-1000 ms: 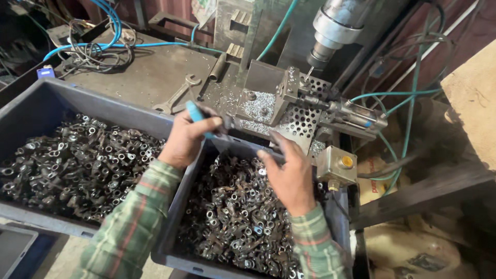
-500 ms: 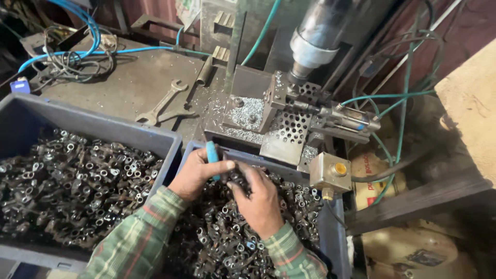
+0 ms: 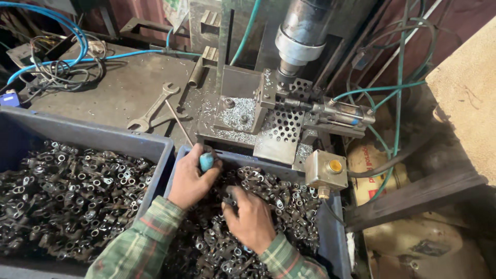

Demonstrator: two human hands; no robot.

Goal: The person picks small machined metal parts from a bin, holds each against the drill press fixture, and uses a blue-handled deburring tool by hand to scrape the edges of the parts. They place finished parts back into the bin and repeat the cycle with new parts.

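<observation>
1. since the earlier frames both hands have dropped from the drilling fixture into the near bin: the left hand (image 3: 190,181), which was up at the fixture a second ago, now rests at the bin's far rim, and the right hand (image 3: 251,219) has sunk onto the heap of parts.
2. the left hand's fingers are clenched around a blue-handled tool (image 3: 206,161), of which only the teal end of the grip shows above the fist; a thin rod runs up from the fist across the worktop (image 3: 108,90), though whether it is the tool's shaft i cannot tell.
3. the right hand lies palm down on the small metal parts (image 3: 279,201), fingers curled into them; one dark piece seems pinched at the fingertips, but i cannot tell whether it is truly gripped.
4. those parts fill the near grey bin (image 3: 330,227); a second bin (image 3: 98,139) to the left holds a similar heap.
5. judged from this, the fixture (image 3: 281,126) under the drill spindle (image 3: 305,36) looks unloaded, with only swarf on its perforated plate, so a piece seems to be out and the next one not yet seated.
6. both bins are well filled, so much of the batch appears to remain.
7. a spanner (image 3: 152,108) lies untouched on the worktop, and a yellow push-button box (image 3: 328,169) sits just beside the near bin.
</observation>
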